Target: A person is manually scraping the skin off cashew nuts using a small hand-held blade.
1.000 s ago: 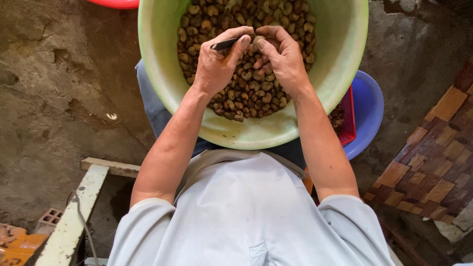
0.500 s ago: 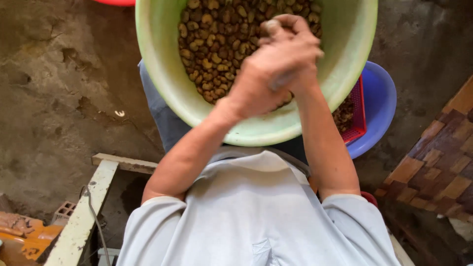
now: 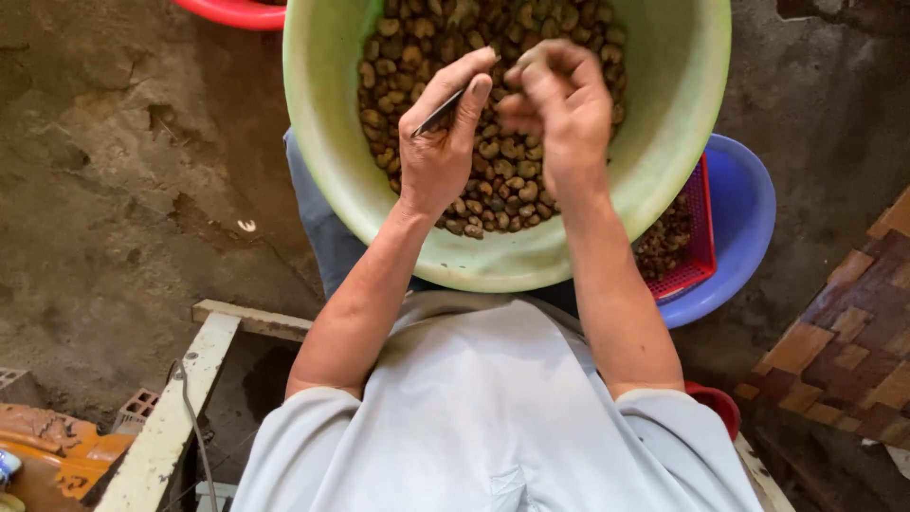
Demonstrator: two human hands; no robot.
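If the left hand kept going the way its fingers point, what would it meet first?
Most likely the right hand, close ahead of the left hand and its thin metal tool; beyond lie the nuts. Depth unclear.

I wear a pale grey short-sleeved shirt with loose sleeves ending above my elbows, blue trousers beneath, and my forearms and hands are bare.

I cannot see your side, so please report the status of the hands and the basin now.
Left hand grips thin dark tool. Right hand fingers closed, contents hidden. Both over green basin of brown nuts. Nothing in the way.
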